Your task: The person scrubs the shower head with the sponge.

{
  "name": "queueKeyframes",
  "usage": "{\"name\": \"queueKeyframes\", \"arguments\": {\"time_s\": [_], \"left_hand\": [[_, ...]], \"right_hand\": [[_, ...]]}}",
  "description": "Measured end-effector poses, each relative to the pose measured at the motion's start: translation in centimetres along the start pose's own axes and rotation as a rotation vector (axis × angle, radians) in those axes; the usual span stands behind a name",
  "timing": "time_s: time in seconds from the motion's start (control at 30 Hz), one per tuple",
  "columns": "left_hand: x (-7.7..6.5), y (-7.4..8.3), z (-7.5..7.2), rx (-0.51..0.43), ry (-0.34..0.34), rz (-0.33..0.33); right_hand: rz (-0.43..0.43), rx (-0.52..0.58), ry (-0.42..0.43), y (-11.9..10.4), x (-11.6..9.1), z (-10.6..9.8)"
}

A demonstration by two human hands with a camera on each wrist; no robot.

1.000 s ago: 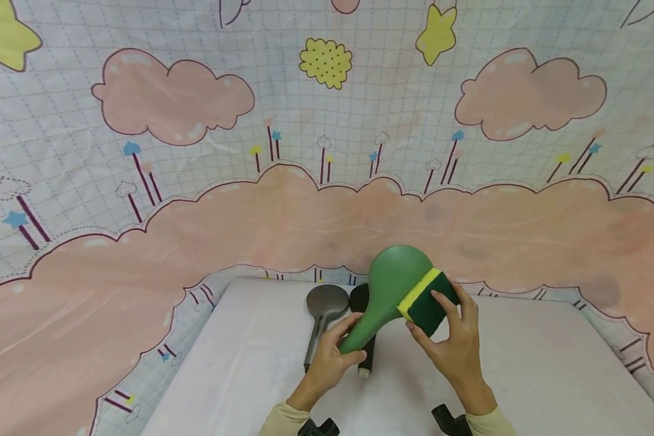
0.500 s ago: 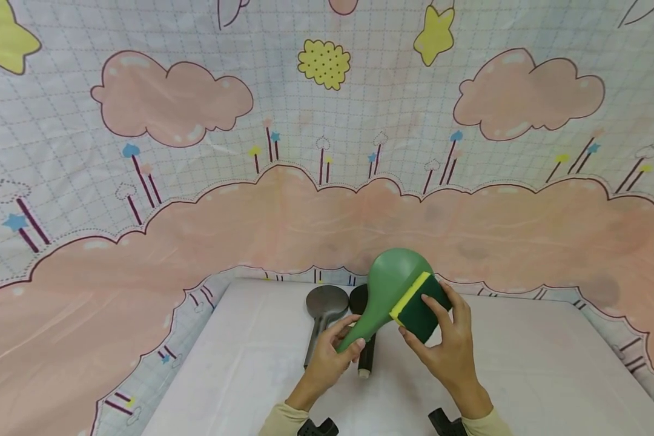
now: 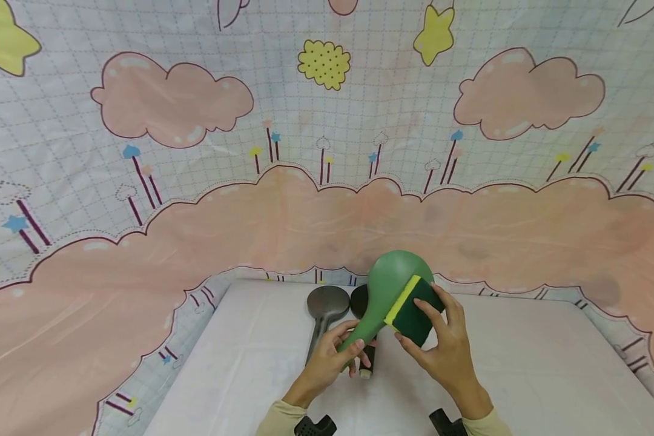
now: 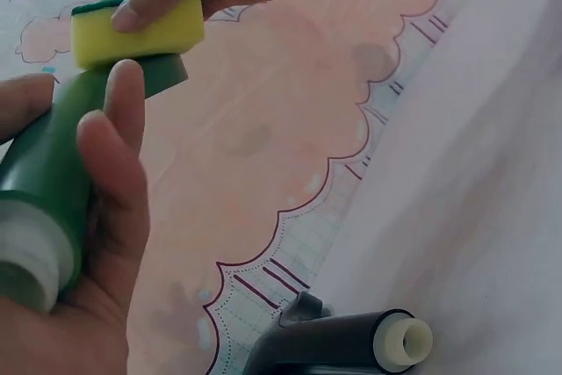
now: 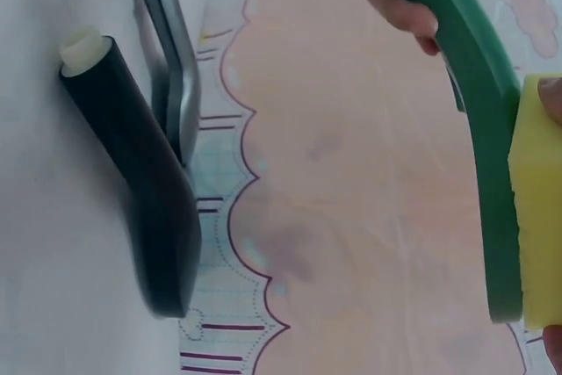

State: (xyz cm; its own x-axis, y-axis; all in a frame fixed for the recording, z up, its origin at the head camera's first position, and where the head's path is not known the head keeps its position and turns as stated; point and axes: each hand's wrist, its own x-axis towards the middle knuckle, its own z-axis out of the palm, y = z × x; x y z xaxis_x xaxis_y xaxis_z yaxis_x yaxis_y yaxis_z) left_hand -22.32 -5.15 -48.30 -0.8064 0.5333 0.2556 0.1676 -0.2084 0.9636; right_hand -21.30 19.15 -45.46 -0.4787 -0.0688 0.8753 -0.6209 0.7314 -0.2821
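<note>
A green shower head [image 3: 393,275] is held up over the white table, its round head tilted up and to the right. My left hand [image 3: 324,366] grips it by the handle; the white hollow end [image 4: 57,248] shows in the left wrist view. Between the thumb and fingers of my right hand [image 3: 452,351] is a sponge [image 3: 421,312], yellow with a dark green layer. Its yellow side lies against the shower head, near where head and handle meet. In the right wrist view the yellow side [image 5: 537,208] touches the green shower head [image 5: 493,182] along its edge.
Behind my left hand, a grey shower head [image 3: 327,303] and a black shower head [image 3: 358,298] lie side by side on the white table [image 3: 240,357]. The black one is partly hidden by the green one. A patterned cloth [image 3: 283,230] hangs behind the table.
My right hand has slid the sponge down and left along the shower head, toward its handle. The green shower head has dropped slightly, and my left fingers have shifted on the handle.
</note>
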Motion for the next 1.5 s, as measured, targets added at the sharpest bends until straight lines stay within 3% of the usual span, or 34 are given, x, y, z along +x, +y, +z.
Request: {"name": "queueKeyframes", "arguments": {"time_s": [0.37,0.57,0.8,1.17,1.5], "left_hand": [[-0.1,0.0,-0.4,0.046,0.007,0.037],[-0.1,-0.2,-0.6,0.022,-0.008,0.048],[-0.4,-0.4,-0.5,0.023,0.009,0.075],[-0.4,-0.5,-0.5,0.061,0.05,0.092],[-0.3,-0.5,-0.6,0.095,0.083,0.06]], "right_hand": [[0.088,0.019,0.055,0.6,0.5,-0.9],[0.141,0.049,0.069,1.1,0.4,-1.2],[0.249,0.084,0.048,1.0,0.3,-1.7],[0.091,0.027,0.058,-0.2,0.2,-0.5],[0.073,0.022,0.068,-0.2,0.3,-0.7]]}}
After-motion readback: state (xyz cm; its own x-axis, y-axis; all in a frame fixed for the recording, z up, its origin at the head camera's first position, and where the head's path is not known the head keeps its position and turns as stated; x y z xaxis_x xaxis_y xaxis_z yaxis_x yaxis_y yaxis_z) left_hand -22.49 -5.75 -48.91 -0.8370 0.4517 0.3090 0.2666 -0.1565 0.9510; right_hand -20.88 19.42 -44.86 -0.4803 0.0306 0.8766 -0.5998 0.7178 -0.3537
